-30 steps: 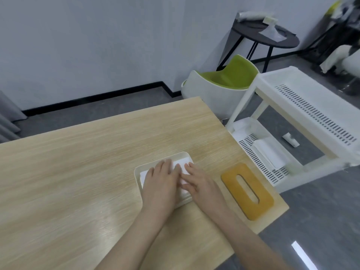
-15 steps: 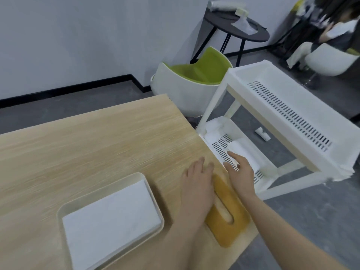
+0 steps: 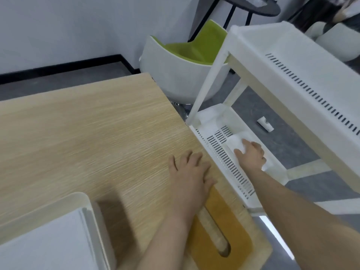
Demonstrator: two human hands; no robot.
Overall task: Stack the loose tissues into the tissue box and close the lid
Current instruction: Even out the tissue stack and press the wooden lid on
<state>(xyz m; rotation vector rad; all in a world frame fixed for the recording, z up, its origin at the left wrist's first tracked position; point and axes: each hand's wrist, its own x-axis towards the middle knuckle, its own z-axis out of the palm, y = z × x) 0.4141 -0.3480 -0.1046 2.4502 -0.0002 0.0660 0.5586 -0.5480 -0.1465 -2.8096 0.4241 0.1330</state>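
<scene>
The cream tissue box (image 3: pixel 78 197) stands open at the bottom left of the wooden table, with a stack of white tissues (image 3: pixel 48 240) in it. Its orange lid (image 3: pixel 229 227), with an oval slot, lies flat at the table's right edge. My left hand (image 3: pixel 191 178) rests flat with straight fingers on the table and the lid's far end. My right hand (image 3: pixel 251 154) is down on the lower shelf (image 3: pixel 220 137) of a white cart. There its fingers and thumb curl round a pile of loose tissues (image 3: pixel 235 141).
The white cart (image 3: pixel 292 65) stands close against the table's right edge, its top tray above my right arm. A green and white chair (image 3: pixel 194 49) and a black side table (image 3: pixel 253 6) are behind it. A small white object (image 3: pixel 265 123) lies on the grey floor.
Both hands left the tissue box and moved right. My left hand came down on the lid, and my right hand went past the table edge onto the tissues on the cart's lower shelf.
</scene>
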